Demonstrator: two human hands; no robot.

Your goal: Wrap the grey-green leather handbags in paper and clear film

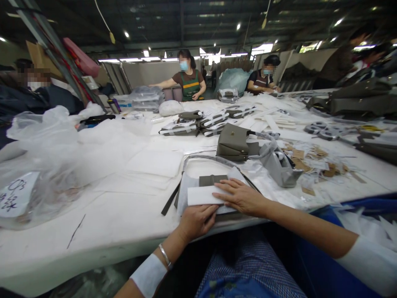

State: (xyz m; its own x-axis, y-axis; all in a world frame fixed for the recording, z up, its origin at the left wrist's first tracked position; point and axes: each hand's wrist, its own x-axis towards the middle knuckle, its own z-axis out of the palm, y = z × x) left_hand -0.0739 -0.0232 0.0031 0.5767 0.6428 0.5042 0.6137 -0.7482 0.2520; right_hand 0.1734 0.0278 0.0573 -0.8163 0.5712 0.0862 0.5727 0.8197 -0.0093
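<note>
A grey-olive handbag lies flat at the table's front edge, partly covered by white tissue paper. Its wrapped strap loops out behind it. On top rests a folded white foam sheet. My left hand is closed at the sheet's near edge, index finger along it and the other fingers curled, their tips partly hidden. Spread across the sheet's right end, the fingers of my right hand lie flat. Just behind stands another olive handbag, upright.
Several wrapped bags are piled farther back. Clear plastic bags fill the left side. Brown tags and tape rolls lie at right. A blue bin stands below the edge. Co-workers are across the table.
</note>
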